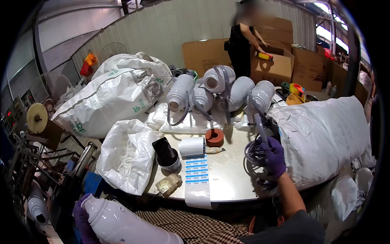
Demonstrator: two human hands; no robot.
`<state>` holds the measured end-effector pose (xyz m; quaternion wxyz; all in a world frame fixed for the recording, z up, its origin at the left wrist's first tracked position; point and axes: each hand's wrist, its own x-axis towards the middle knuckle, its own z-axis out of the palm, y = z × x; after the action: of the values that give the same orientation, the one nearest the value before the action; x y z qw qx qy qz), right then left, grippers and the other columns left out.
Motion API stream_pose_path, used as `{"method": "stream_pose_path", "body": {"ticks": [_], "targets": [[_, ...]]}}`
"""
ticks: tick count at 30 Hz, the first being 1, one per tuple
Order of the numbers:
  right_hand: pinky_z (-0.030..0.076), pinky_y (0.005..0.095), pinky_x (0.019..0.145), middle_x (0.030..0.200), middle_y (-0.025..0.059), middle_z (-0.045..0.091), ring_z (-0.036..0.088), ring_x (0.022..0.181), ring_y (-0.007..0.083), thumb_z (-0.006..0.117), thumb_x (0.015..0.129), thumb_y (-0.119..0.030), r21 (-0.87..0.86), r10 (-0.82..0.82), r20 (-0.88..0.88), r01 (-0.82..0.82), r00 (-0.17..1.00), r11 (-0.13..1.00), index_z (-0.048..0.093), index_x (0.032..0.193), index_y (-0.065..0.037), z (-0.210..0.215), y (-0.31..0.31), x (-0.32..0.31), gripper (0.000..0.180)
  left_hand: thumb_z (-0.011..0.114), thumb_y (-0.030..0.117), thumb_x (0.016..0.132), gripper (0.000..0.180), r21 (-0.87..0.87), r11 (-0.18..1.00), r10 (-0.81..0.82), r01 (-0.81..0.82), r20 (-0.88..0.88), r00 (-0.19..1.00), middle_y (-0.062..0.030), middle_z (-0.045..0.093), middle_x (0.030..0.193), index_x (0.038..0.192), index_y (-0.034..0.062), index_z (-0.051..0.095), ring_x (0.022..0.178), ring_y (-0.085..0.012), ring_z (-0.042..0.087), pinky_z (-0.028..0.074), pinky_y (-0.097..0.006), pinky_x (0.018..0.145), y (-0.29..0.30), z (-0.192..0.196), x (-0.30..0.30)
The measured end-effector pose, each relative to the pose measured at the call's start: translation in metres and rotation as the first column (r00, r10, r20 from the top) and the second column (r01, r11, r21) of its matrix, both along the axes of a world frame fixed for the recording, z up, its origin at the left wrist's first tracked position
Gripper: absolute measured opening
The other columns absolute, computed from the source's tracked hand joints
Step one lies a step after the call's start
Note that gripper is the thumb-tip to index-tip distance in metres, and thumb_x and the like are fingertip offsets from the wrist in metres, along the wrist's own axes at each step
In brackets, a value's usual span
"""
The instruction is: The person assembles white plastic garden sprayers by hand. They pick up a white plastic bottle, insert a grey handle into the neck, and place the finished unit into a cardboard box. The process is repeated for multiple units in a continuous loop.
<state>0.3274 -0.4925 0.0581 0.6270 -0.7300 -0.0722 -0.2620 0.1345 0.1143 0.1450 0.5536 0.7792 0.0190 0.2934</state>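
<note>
My left hand (83,221), in a purple glove, is closed around the neck end of a pale grey thermos flask shell (126,223) that lies tilted across my lap. On the table's right side my right hand (274,157), also gloved in purple, has its fingers closed on a grey plastic handle (262,129). A bundle of similar curved grey handles (253,153) sits just left of that hand. Further back, several grey thermos shells (180,92) lie piled on white sacking, with handle loops hanging from them.
A roll of blue-and-white labels (196,171), red-brown tape (214,138) and a cup with a phone (164,151) occupy the table's middle. White sacks stand left (122,158) and right (325,138). Behind, a person (240,40) works over a cardboard box (273,67).
</note>
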Motion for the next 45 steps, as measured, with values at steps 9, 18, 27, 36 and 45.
{"method": "stream_pose_path", "body": {"ticks": [9,18,27,36,45], "targets": [[0.053,0.0421,0.07,0.084,0.0164,0.071,0.069,0.077,0.0322,0.058,0.09,-0.014,-0.449,-0.08,-0.083,0.034,0.993,0.893,0.073,0.102,-0.007,-0.044,0.013,0.082,0.02,0.053,0.014,0.103,0.034,0.012,0.992,0.129,-0.128,-0.14,0.982,-0.0095,0.066,0.126,0.13,-0.0045,0.062,0.116,-0.0187,0.06,0.047,-0.033,0.103,0.083,-0.161,0.024],[0.051,0.043,0.082,0.095,0.015,0.071,0.067,0.089,0.0327,0.052,0.101,-0.016,-0.711,-0.067,0.049,0.081,0.997,0.699,0.069,0.113,0.003,-0.036,0.016,0.083,0.027,0.057,0.009,0.098,0.028,0.147,0.989,0.047,-0.021,-0.18,0.982,-0.0146,0.069,0.125,0.121,-0.0042,0.066,0.121,-0.0277,0.062,0.046,-0.035,0.107,0.017,-0.117,0.041],[0.037,0.0199,0.055,0.075,-0.0041,0.045,0.039,0.06,0.0016,0.049,0.106,-0.012,0.482,0.753,0.171,-0.72,0.636,0.499,0.054,0.129,-0.003,0.071,0.207,0.051,0.025,0.022,0.072,0.104,0.084,-0.511,0.834,-0.252,0.209,-0.016,0.968,-0.0083,0.066,0.126,0.132,0.0036,0.062,0.116,-0.0166,0.061,0.044,-0.033,0.108,-0.003,-0.094,0.026],[0.047,0.0383,0.099,0.11,0.0118,0.064,0.061,0.106,0.0236,0.054,0.105,-0.043,0.552,0.98,-0.005,-0.818,-0.197,-0.161,0.061,0.122,0.003,0.061,0.442,0.018,0.049,0.052,0.023,0.105,0.034,-0.367,0.896,-0.132,0.25,0.318,0.939,-0.0225,0.046,0.153,0.13,-0.0008,0.054,0.14,-0.032,0.048,0.04,-0.044,0.116,-0.024,-0.076,-0.008],[0.044,0.0502,0.111,0.134,0.0334,0.058,0.058,0.123,0.0418,0.056,0.099,-0.053,0.665,0.898,0.249,-0.61,-0.363,-0.431,0.07,0.11,-0.001,0.007,0.43,-0.019,0.055,0.058,0.036,0.103,0.058,-0.584,0.591,-0.399,0.557,0.388,0.831,-0.0202,0.061,0.139,0.139,-0.0091,0.052,0.128,-0.0251,0.06,0.045,-0.038,0.113,-0.023,-0.07,-0.013]]}}
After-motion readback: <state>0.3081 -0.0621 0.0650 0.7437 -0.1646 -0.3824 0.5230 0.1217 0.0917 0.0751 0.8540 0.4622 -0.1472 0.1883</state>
